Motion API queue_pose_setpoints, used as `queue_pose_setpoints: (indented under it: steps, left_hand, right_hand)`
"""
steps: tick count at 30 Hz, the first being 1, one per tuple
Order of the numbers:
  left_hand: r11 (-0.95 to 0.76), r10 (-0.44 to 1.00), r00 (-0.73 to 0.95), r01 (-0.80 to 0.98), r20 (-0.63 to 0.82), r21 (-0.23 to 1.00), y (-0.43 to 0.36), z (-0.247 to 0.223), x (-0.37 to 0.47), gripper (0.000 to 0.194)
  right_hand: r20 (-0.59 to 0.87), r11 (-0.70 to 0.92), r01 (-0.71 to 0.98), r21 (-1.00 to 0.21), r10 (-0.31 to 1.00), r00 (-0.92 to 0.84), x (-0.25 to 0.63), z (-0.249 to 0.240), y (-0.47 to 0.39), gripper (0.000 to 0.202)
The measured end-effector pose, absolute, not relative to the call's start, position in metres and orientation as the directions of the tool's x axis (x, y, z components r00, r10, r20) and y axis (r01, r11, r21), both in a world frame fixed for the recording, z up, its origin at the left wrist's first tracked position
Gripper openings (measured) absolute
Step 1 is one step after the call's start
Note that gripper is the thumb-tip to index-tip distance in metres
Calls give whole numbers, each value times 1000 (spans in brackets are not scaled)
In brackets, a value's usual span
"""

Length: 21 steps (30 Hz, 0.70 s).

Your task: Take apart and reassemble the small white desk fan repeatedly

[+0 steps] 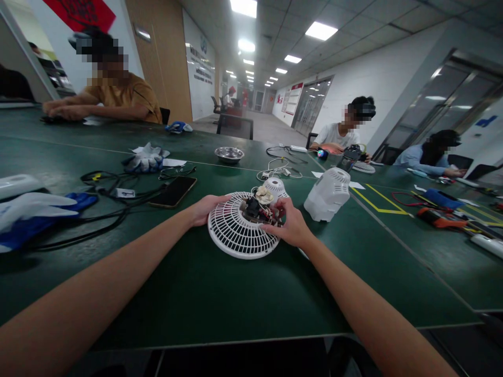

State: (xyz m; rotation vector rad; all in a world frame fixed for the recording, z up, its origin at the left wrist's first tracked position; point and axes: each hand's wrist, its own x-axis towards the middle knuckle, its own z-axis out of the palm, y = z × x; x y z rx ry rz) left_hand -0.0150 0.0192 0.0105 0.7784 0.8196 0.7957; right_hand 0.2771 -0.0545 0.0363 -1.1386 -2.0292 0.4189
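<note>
A round white fan grille (239, 242) lies tilted in front of me, with a dark fan motor (254, 210) and its wires at its hub. My left hand (205, 209) is closed on the grille's left rim, its fingers partly hidden behind it. Thumb and fingers of my right hand (291, 224) grip the right side of the motor. A cream-coloured wad (264, 195) sits on top of the motor. Just behind is a white plastic part with a slotted round cap (274, 184). To the right a white vented housing (327, 196) stands on the table.
On the green table (220, 309), a phone (174, 191), black cables (113, 209) and gloves (35, 212) lie left. A metal bowl (229, 154) and white cable (277, 170) are further back. A multimeter (440, 218) lies right. Several people sit around the table.
</note>
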Motion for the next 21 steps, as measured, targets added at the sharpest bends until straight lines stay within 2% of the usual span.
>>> queue_pose_setpoints:
  steps: [3, 6, 9, 12, 16, 21]
  left_hand:
    - [458, 856, 393, -277, -336, 844, 18, 13, -13, 17]
    - [448, 866, 370, -278, -336, 849, 17, 14, -11, 16]
    - [448, 869, 362, -288, -336, 847, 18, 12, -9, 16]
    - [448, 869, 361, -285, -338, 847, 19, 10, -9, 16]
    - [436, 877, 349, -287, -330, 853, 17, 10, -9, 14]
    - [435, 877, 342, -270, -336, 859, 15, 14, -8, 15]
  right_hand:
    - [469, 575, 498, -649, 818, -333, 286, 36, -47, 43]
    - [527, 528, 530, -663, 833, -170, 299, 28, -32, 38]
    - [585, 446, 654, -611, 811, -7, 309, 15, -12, 57]
    - [584, 434, 687, -583, 812, -18, 311, 3, 6, 70]
    - [460, 369, 664, -651, 887, -43, 311, -6, 20, 77]
    - [400, 254, 613, -748, 910, 112, 315, -7, 23, 83]
